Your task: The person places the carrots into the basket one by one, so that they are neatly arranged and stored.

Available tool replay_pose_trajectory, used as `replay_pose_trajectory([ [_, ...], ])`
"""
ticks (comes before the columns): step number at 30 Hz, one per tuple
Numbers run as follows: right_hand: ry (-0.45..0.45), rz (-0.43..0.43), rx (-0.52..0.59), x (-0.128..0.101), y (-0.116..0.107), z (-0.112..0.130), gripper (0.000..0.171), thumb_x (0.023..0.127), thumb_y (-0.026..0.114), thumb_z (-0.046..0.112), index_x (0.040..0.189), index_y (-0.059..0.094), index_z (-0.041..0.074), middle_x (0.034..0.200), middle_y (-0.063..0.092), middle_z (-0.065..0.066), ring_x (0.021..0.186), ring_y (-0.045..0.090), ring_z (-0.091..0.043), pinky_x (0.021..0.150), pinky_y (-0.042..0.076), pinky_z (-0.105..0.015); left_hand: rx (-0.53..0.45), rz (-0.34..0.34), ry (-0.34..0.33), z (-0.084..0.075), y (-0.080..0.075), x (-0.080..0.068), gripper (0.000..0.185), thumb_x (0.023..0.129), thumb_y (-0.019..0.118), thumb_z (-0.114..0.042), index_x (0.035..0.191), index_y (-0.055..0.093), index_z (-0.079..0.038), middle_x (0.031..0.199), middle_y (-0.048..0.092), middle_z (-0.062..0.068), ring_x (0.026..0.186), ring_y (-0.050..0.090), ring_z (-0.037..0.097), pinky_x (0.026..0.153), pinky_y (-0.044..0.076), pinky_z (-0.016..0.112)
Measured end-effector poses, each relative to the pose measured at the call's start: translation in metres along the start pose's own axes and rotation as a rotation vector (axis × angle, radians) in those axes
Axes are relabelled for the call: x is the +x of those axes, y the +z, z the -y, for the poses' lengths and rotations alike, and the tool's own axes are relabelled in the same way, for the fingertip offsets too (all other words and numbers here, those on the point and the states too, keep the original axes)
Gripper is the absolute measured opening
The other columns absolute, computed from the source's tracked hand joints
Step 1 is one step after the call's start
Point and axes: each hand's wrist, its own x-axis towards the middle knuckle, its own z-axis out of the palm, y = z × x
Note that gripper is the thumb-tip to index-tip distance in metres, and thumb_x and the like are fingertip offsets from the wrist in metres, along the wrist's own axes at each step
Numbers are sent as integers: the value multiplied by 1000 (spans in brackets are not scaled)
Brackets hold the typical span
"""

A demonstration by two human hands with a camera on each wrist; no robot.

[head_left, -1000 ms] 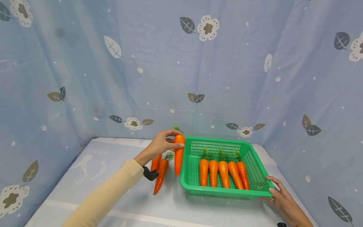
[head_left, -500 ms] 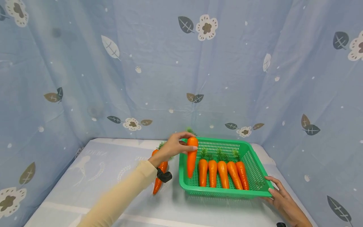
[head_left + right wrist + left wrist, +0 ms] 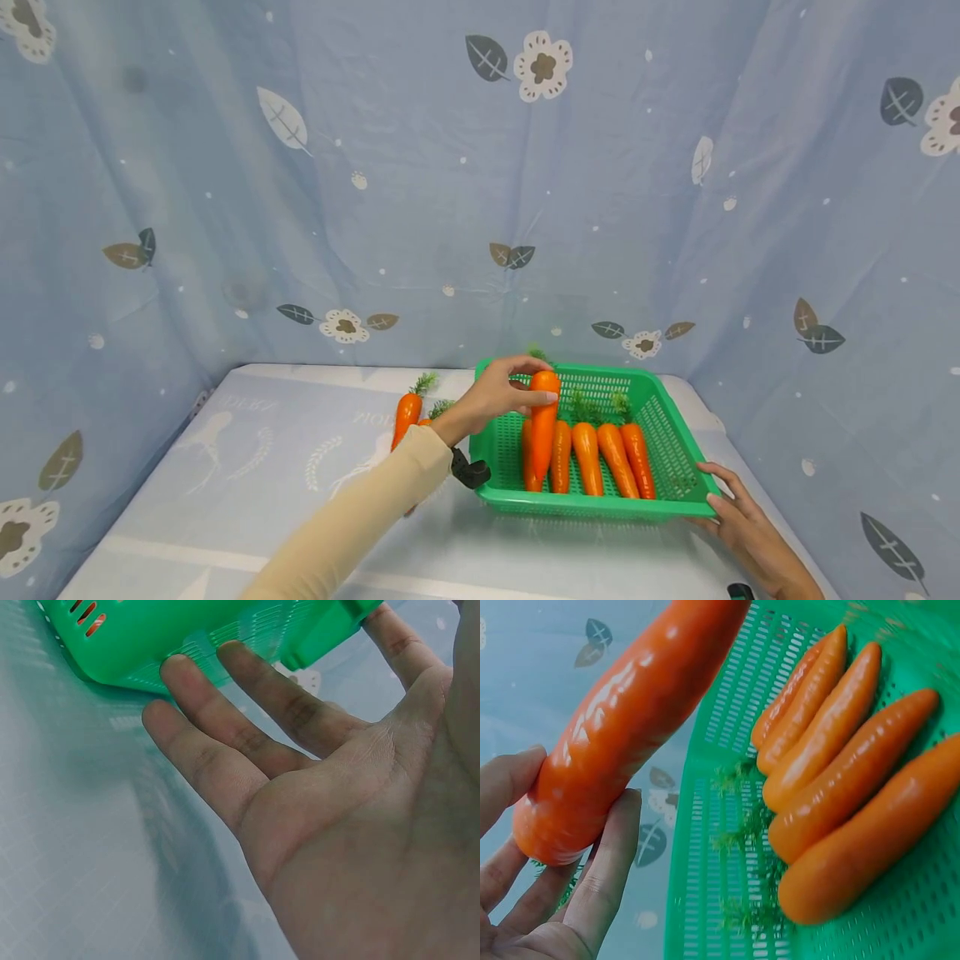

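My left hand (image 3: 497, 395) pinches an orange carrot (image 3: 543, 429) near its thick top, thumb on one side and fingers on the other. The carrot hangs tip down over the left part of a green perforated basket (image 3: 600, 507), its leafy top partly hidden behind the hand. In the left wrist view, a row of several carrots (image 3: 855, 780) lies side by side in the basket, green tops toward the back wall. At the basket's front right corner my right hand (image 3: 744, 523) grips the rim; the right wrist view has its fingers (image 3: 217, 761) reaching below against the outside.
Left of the basket, a carrot (image 3: 407, 410) with green leaves lies on the white patterned table cover (image 3: 247, 492). Another lies beside it, mostly hidden behind my left forearm (image 3: 375, 517). A blue floral curtain (image 3: 420, 167) encloses the back and sides.
My left hand has carried the carrot rightward from the basket's left edge to over the row inside. The right hand stays at the corner. The view has shifted slightly.
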Motion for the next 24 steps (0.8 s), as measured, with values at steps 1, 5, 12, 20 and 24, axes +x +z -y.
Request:
replay_pose_trajectory([
  [1,-2,2,1,0,0,0,49,114,40,26,158,20,22,161,-3,-20,120,59,1,97,54,-29,2,-1,-2,0,3,1,47,89,84,-20,133,67,-16,134,60,3,98,71,24,85,59,56],
  [5,-4,10,7,0,-1,0,49,114,40,26,158,20,23,159,4,-16,121,59,-1,98,54,-30,-11,-3,-9,2,12,10,46,88,85,-21,130,69,-19,134,60,2,98,72,24,86,58,58],
  [12,-59,51,32,-1,-6,-4,48,114,36,20,159,20,22,148,27,5,125,58,-3,100,54,-33,-18,-26,-35,13,25,26,39,87,86,-19,124,71,-21,127,62,3,90,71,25,84,59,57],
  [20,-67,69,20,0,-7,-4,47,115,35,20,159,20,22,143,35,14,126,58,-4,101,53,-33,11,-55,-68,20,44,34,38,87,86,-22,123,71,-21,127,61,2,90,69,23,86,58,59],
  [24,-78,80,33,0,-6,-4,47,115,34,18,159,20,22,142,40,16,126,58,-5,101,54,-35,28,-73,-83,22,55,40,35,89,85,-22,121,72,-21,127,61,2,89,69,21,84,60,55],
])
